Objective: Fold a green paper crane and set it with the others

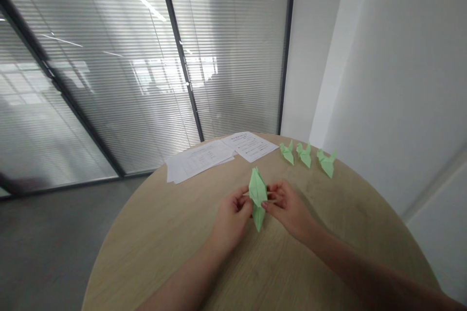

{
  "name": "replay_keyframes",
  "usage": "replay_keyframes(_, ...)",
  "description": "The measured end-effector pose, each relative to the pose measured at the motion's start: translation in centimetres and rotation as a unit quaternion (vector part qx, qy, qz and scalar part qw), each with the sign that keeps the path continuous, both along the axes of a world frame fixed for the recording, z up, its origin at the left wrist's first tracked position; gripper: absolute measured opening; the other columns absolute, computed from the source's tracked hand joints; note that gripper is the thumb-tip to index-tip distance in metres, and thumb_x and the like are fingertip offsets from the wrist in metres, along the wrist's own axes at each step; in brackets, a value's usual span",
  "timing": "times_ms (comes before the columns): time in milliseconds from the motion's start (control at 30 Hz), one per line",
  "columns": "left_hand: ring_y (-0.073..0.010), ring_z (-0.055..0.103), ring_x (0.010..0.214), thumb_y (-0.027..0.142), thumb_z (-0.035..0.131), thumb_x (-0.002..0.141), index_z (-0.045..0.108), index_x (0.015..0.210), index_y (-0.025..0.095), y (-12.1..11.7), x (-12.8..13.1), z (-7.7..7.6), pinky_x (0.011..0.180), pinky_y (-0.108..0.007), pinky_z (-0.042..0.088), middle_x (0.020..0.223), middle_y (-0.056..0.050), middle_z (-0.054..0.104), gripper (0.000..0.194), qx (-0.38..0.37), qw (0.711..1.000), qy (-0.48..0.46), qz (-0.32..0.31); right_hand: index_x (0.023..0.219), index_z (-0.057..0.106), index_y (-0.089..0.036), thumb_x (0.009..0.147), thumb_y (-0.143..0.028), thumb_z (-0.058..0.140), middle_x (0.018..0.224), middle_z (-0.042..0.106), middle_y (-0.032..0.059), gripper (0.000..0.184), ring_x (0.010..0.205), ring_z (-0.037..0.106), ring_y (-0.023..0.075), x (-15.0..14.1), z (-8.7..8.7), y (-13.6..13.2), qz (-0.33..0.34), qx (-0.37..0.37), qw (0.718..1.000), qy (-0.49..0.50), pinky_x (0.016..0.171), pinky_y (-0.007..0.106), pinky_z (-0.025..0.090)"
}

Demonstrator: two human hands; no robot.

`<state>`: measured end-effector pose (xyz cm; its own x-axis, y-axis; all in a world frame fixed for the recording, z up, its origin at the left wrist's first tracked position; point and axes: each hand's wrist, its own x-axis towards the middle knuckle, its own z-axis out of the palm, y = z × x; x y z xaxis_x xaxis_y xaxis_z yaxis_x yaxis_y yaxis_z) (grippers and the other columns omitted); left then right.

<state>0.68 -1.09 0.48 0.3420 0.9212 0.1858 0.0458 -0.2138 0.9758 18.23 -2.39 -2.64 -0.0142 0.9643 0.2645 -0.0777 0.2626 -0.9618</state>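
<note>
A long, pointed piece of folded green paper (258, 197) stands upright just above the round wooden table (164, 233). My left hand (233, 214) pinches its left side with closed fingers. My right hand (286, 204) pinches its right side in the same way. The paper's lower tip points down between the two hands, and its upper tip rises above them.
Three finished green paper cranes (287, 152) (304, 154) (327, 162) stand in a row at the table's far right. White printed sheets (204, 158) (251, 146) lie at the far edge. Glass walls with blinds stand behind, and a white wall is to the right.
</note>
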Motion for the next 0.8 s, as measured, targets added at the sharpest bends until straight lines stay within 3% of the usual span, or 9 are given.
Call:
replay_keyframes(133,-0.0097,0.046,0.050,0.031,0.068,0.084,0.067,0.126,0.012,0.0,0.1,-0.1,0.052,-0.022,0.039,0.057,0.008,0.050,0.046,-0.006,0.999,-0.021,0.034,0.103,0.045,-0.029,0.077,-0.043,0.081,0.075,0.068,-0.0034,0.046,0.073,0.070,0.0214,0.1,0.2,0.2,0.061,-0.046,0.996,0.051,0.076,0.038,0.060)
replay_keyframes(267,-0.0180,0.068,0.075,0.033,0.073,0.081,0.064,0.125,0.014,0.0,0.1,-0.1,0.067,-0.028,0.052,0.082,-0.004,0.073,0.049,-0.002,0.997,-0.051,0.057,0.098,0.044,-0.028,0.075,-0.047,0.083,0.076,0.068,-0.0025,0.050,0.072,0.070,0.0224,0.5,0.9,0.2,0.064,-0.070,0.994,0.056,0.075,0.040,0.060)
replay_keyframes(367,-0.0205,0.070,0.083,0.032,0.073,0.080,0.071,0.113,0.015,0.0,0.0,0.0,0.072,-0.031,0.054,0.095,-0.010,0.077,0.037,0.029,0.997,-0.027,0.071,0.096,0.042,-0.028,0.076,-0.050,0.082,0.078,0.068,-0.0010,0.050,0.073,0.070,0.0235,0.5,1.3,0.0,0.070,-0.069,0.994,0.053,0.075,0.042,0.060)
replay_keyframes(467,-0.0184,0.067,0.074,0.033,0.072,0.080,0.075,0.108,0.016,-0.1,-0.1,0.2,0.069,-0.030,0.055,0.089,-0.008,0.077,0.032,0.040,0.995,-0.011,0.086,0.099,0.043,-0.029,0.077,-0.052,0.079,0.081,0.069,-0.0005,0.048,0.074,0.070,0.0239,0.2,1.2,-0.2,0.074,-0.056,0.994,0.050,0.074,0.041,0.059)
replay_keyframes(667,-0.0165,0.065,0.067,0.034,0.076,0.075,0.076,0.085,0.015,0.3,-0.1,0.3,0.063,-0.028,0.054,0.081,-0.007,0.075,0.021,-0.021,0.998,-0.028,0.061,0.112,0.045,-0.031,0.078,-0.047,0.078,0.090,0.072,0.0017,0.050,0.076,0.070,0.0232,-0.1,0.7,-0.1,0.040,-0.038,0.997,0.055,0.068,0.037,0.058)
replay_keyframes(800,-0.0161,0.064,0.065,0.032,0.076,0.076,0.077,0.088,0.016,0.5,-0.2,0.0,0.064,-0.028,0.054,0.074,-0.004,0.074,0.020,-0.033,0.998,-0.031,0.047,0.098,0.061,-0.027,0.080,-0.044,0.073,0.082,0.070,0.0017,0.028,0.073,0.067,0.0209,0.4,0.2,0.2,0.040,-0.022,0.999,0.001,0.068,0.034,0.055)
